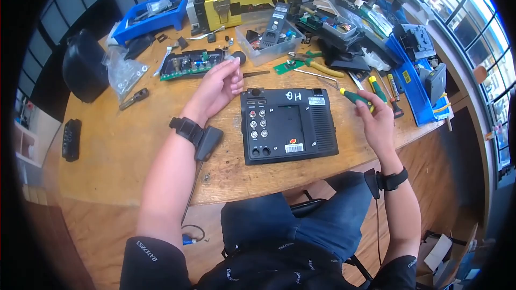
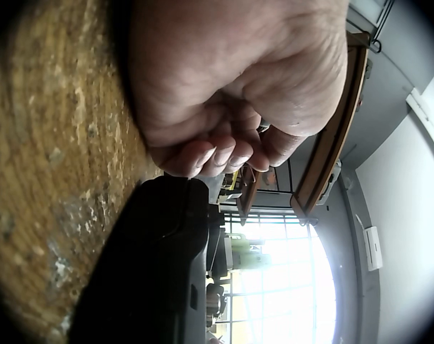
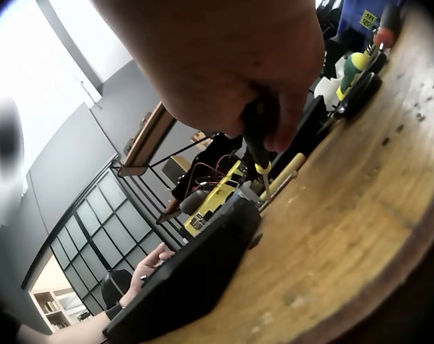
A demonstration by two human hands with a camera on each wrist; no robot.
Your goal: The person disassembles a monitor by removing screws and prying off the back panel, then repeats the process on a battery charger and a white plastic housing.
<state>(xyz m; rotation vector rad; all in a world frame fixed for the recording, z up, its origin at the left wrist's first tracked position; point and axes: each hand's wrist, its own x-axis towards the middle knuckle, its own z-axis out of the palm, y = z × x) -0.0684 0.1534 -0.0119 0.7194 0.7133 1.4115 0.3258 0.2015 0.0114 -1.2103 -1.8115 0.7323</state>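
- The right hand [image 1: 379, 123] is curled round a screwdriver with a green-and-yellow handle [image 1: 352, 96]; its metal shaft points towards ten o'clock, clear of the housing.
- The left hand [image 1: 220, 88] lies loosely curled, nothing plainly in it, just beside the housing's ten o'clock corner.
- Between the forearms, the flat black plastic housing with round sockets [image 1: 290, 126] lies on the wooden bench [image 1: 115, 156], socket face up, recess uncovered.
- The step in hand seems to be screwdriver work on this housing, at a pause or approach. Working one of its small fastenings would call for swinging the tip towards nine o'clock, seating it upright, and bracing the housing with the left hand.
- Writing: white hand-lettering, seemingly "HQ" [image 1: 294, 96], near its top edge; a white barcode label [image 1: 294, 148] at six o'clock, print too small to read. The black sleeve [image 1: 153, 260] reads "DATE7253". No brand is legible.
- Farther out: yellow-handled pliers [image 1: 322, 69] at one o'clock, a green circuit board [image 1: 196, 63] at ten, a blue plastic tray [image 1: 411, 94] at two.
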